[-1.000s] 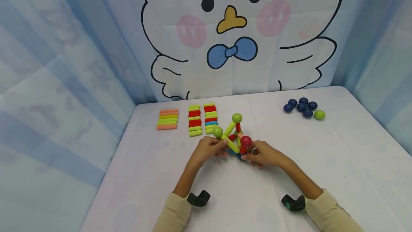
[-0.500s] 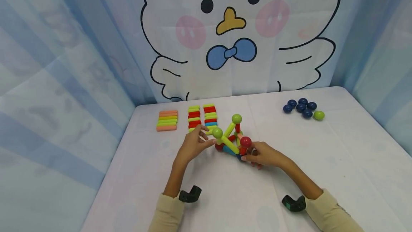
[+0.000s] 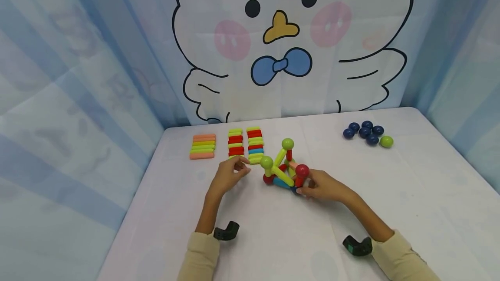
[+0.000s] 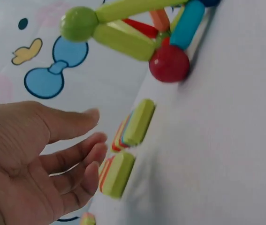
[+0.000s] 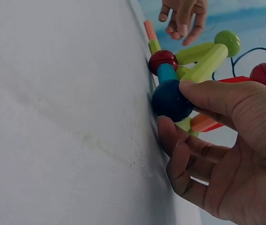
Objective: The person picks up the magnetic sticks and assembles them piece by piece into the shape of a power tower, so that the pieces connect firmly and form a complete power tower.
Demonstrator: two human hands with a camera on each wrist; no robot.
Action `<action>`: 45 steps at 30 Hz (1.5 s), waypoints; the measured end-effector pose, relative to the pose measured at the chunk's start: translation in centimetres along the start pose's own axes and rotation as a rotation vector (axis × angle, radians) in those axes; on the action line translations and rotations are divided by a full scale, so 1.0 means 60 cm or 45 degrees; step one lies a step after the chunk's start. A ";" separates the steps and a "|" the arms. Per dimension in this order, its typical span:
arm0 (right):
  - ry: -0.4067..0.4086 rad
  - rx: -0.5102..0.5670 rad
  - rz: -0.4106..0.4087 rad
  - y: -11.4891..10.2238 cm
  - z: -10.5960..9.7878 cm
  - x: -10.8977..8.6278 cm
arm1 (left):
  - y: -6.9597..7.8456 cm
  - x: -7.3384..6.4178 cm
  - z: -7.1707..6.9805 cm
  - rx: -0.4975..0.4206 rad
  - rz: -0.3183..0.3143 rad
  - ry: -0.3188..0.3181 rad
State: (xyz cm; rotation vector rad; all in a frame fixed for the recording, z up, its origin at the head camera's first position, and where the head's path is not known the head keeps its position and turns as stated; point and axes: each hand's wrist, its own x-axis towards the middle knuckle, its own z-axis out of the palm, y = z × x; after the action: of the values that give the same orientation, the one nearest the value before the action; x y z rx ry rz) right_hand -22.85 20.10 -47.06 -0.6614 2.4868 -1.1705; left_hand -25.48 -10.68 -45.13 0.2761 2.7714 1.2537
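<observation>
A frame of coloured rods and balls stands mid-table, with a dark blue ball (image 5: 170, 101) at its near lower corner. My right hand (image 3: 324, 186) pinches that ball between thumb and fingers. Above the ball rises a red rod (image 3: 299, 182) topped by a red ball (image 3: 302, 171). A blue rod (image 3: 281, 183) runs along the bottom to another red ball (image 4: 169, 63) at the left corner. Over this corner sits a green ball (image 4: 79, 24), joined to slanting yellow-green rods. My left hand (image 3: 227, 178) hovers left of the frame, fingers loosely bent, holding nothing.
Behind my left hand lie two columns of short rods (image 3: 235, 139), (image 3: 255, 142) in yellow-green, red and blue. Further left is a stack of longer orange and yellow-green rods (image 3: 202, 146). Several dark blue balls (image 3: 364, 132) and one green ball (image 3: 386, 142) lie at the back right.
My left hand has let go of the frame's left side and drawn back to the left. The frame has shifted slightly right, with my right hand still on it.
</observation>
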 end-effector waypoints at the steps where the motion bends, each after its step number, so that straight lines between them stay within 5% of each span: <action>1: 0.009 -0.009 -0.006 0.001 -0.001 0.000 | -0.008 0.002 -0.002 0.043 -0.035 0.065; 6: 0.081 -0.078 0.000 0.002 0.001 0.002 | -0.044 0.010 -0.010 0.206 -0.147 0.251; 12: 0.162 -0.061 0.047 -0.002 0.008 0.003 | -0.056 0.016 -0.005 0.282 -0.199 0.208; 18: 0.187 -0.072 0.048 -0.001 0.007 0.001 | -0.044 0.020 0.008 0.393 -0.163 0.209; 23: 0.166 -0.064 0.013 0.001 0.004 0.000 | -0.033 0.019 0.010 0.376 -0.170 0.190; 27: 0.152 -0.059 0.004 -0.001 0.005 0.001 | -0.017 0.015 0.005 0.165 -0.138 0.182; 33: 0.159 -0.084 0.002 0.000 0.005 0.002 | 0.031 0.009 0.021 -0.478 -0.109 0.075; 37: 0.142 -0.086 -0.025 0.001 0.006 0.002 | 0.057 0.008 0.042 -0.834 -0.147 0.074; 41: 0.120 -0.086 -0.035 0.001 0.005 0.003 | 0.070 0.007 0.060 -0.995 -0.198 0.111; 45: 0.110 -0.085 -0.040 0.001 0.005 0.002 | 0.073 0.007 0.069 -1.011 -0.190 0.123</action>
State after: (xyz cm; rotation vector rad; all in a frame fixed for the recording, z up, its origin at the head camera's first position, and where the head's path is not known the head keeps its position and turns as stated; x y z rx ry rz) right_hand -22.84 19.86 -47.33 -0.6837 2.6064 -1.1548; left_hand -24.71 -4.72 -44.61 -0.0570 2.0640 2.1998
